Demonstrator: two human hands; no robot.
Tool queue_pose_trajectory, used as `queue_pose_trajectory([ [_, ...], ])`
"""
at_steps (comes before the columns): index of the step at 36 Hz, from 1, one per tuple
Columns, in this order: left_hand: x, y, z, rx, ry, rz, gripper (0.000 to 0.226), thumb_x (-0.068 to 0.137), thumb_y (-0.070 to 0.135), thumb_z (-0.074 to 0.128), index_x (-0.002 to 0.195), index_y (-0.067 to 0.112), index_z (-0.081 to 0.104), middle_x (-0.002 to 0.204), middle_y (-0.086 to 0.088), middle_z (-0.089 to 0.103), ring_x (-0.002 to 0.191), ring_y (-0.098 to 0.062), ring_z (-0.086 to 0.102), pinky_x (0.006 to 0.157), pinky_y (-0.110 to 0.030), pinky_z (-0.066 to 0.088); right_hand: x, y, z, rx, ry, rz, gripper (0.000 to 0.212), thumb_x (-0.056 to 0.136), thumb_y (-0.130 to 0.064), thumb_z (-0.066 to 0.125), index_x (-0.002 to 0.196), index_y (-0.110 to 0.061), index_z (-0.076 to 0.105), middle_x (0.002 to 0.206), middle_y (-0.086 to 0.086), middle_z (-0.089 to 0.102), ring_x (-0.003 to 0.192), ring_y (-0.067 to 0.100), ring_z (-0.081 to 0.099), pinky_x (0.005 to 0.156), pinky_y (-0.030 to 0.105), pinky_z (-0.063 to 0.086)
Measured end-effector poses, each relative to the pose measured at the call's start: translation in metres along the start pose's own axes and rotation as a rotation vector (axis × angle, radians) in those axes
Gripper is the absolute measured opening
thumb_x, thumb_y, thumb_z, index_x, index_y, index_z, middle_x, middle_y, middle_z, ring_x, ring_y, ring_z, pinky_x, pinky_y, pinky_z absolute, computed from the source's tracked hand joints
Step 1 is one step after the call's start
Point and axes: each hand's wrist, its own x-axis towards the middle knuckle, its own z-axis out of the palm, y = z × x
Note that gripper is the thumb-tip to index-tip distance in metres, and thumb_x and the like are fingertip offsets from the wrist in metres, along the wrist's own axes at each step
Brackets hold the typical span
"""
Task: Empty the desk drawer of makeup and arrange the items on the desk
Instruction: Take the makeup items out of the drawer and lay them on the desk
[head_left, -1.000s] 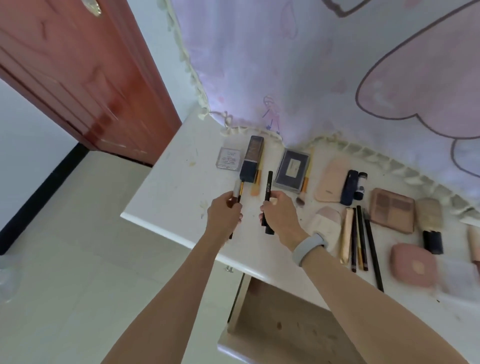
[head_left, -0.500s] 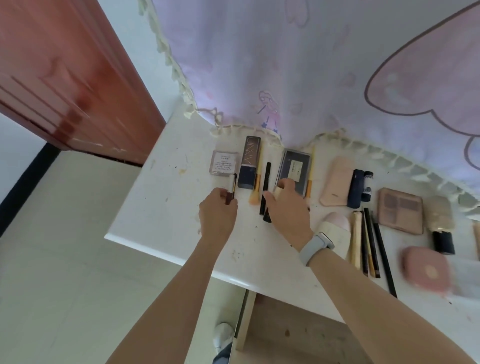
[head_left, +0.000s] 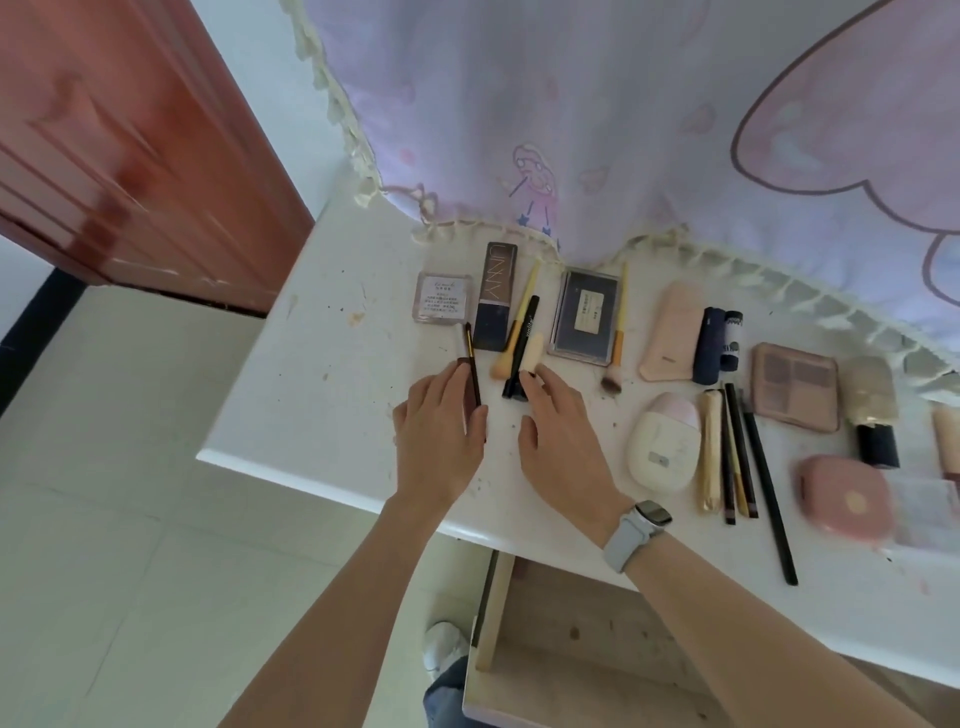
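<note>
While the drawer (head_left: 597, 654) hangs open below, showing bare wood where visible, most makeup already lies in rows on the desk (head_left: 311, 395).

Left to right: bare desktop runs to the near-left edge; the left hand (head_left: 441, 436) pinches a thin dark brush (head_left: 471, 371), the right hand (head_left: 563, 436) rests relaxed fingers by a black pencil (head_left: 521, 353); the right half looks crowded.

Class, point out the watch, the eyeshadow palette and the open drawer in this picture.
watch (head_left: 653, 514), head view, on its screen
eyeshadow palette (head_left: 795, 384), head view, on the middle of its pans
drawer (head_left: 587, 654), head view, on its bare wooden floor
</note>
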Motion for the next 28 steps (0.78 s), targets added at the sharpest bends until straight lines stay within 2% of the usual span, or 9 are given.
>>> queue_pose_trajectory([
  [4, -0.002, -0.001, -0.003, -0.024, -0.040, 0.005, 0.051, 0.095, 0.030, 0.048, 0.142, 0.015, 0.036, 0.148, -0.004, 0.036, 0.135, -0.022, 0.030, 0.105, -0.041, 0.029, -0.010, 0.000, -0.001, 0.049, -0.006, 0.018, 0.049, 0.096, -0.010, 0.039, 0.144, -0.009, 0.028, 0.152, 0.011, 0.022, 0.138, 0.024, 0.022, 0.111, 0.027, 0.020],
  [9, -0.033, 0.001, -0.005, -0.119, 0.061, 0.041, 0.041, 0.092, 0.023, 0.051, 0.131, 0.010, 0.050, 0.140, -0.012, 0.045, 0.129, -0.029, 0.039, 0.101, -0.046, 0.036, -0.047, 0.001, -0.004, 0.100, 0.004, 0.030, 0.044, 0.097, -0.011, 0.037, 0.141, -0.012, 0.034, 0.152, 0.004, 0.026, 0.138, 0.018, 0.025, 0.105, 0.017, 0.017],
  [12, -0.073, 0.009, -0.004, -0.152, 0.098, 0.117, 0.037, 0.088, 0.022, 0.050, 0.122, 0.009, 0.057, 0.130, -0.011, 0.054, 0.121, -0.028, 0.048, 0.097, -0.044, 0.040, -0.088, 0.003, -0.008, 0.192, 0.028, 0.052, 0.040, 0.096, -0.009, 0.039, 0.136, -0.013, 0.043, 0.144, 0.000, 0.038, 0.130, 0.015, 0.038, 0.108, 0.023, 0.031],
  [14, -0.105, 0.017, -0.001, -0.174, 0.091, 0.175, 0.034, 0.087, 0.019, 0.051, 0.118, 0.010, 0.059, 0.125, -0.009, 0.057, 0.117, -0.025, 0.050, 0.096, -0.041, 0.041, -0.119, 0.008, -0.010, 0.221, 0.031, 0.073, 0.037, 0.095, -0.007, 0.040, 0.130, -0.014, 0.049, 0.133, -0.003, 0.047, 0.117, 0.012, 0.049, 0.101, 0.026, 0.041],
  [17, -0.150, 0.029, 0.010, -0.204, 0.020, 0.242, 0.031, 0.087, 0.020, 0.047, 0.113, 0.011, 0.061, 0.118, -0.004, 0.060, 0.111, -0.017, 0.050, 0.095, -0.033, 0.041, -0.165, 0.025, -0.012, 0.237, 0.027, 0.089, 0.032, 0.095, -0.006, 0.043, 0.123, -0.015, 0.055, 0.117, -0.004, 0.057, 0.102, 0.009, 0.057, 0.090, 0.017, 0.043],
  [19, -0.176, 0.036, 0.023, -0.210, -0.057, 0.264, 0.034, 0.088, 0.025, 0.041, 0.112, 0.012, 0.061, 0.115, -0.001, 0.061, 0.107, -0.015, 0.052, 0.093, -0.030, 0.042, -0.194, 0.041, -0.013, 0.254, 0.009, 0.128, 0.031, 0.094, -0.006, 0.044, 0.120, -0.015, 0.057, 0.110, -0.007, 0.059, 0.095, 0.008, 0.058, 0.085, 0.018, 0.044],
  [22, -0.211, 0.049, 0.045, -0.218, -0.139, 0.287, 0.034, 0.086, 0.025, 0.040, 0.108, 0.011, 0.062, 0.109, -0.002, 0.063, 0.101, -0.020, 0.058, 0.086, -0.034, 0.048, -0.235, 0.073, -0.012, 0.247, -0.049, 0.176, 0.028, 0.095, -0.006, 0.045, 0.117, -0.012, 0.060, 0.102, -0.011, 0.058, 0.089, 0.007, 0.058, 0.080, 0.016, 0.042],
  [25, -0.240, 0.070, 0.067, -0.166, -0.175, 0.278, 0.034, 0.084, 0.023, 0.037, 0.104, 0.011, 0.062, 0.103, -0.005, 0.064, 0.092, -0.024, 0.061, 0.074, -0.037, 0.049, -0.269, 0.112, -0.017, 0.198, -0.108, 0.227, 0.027, 0.095, -0.005, 0.045, 0.115, -0.009, 0.061, 0.104, -0.002, 0.063, 0.094, 0.016, 0.061, 0.082, 0.022, 0.046],
  [28, -0.263, 0.096, 0.092, -0.117, -0.204, 0.286, 0.036, 0.084, 0.024, 0.036, 0.102, 0.011, 0.064, 0.098, -0.004, 0.066, 0.084, -0.024, 0.062, 0.070, -0.037, 0.049, -0.295, 0.153, -0.030, 0.166, -0.126, 0.301, 0.028, 0.095, -0.006, 0.043, 0.118, -0.007, 0.060, 0.111, 0.004, 0.064, 0.102, 0.020, 0.060, 0.088, 0.026, 0.046],
])
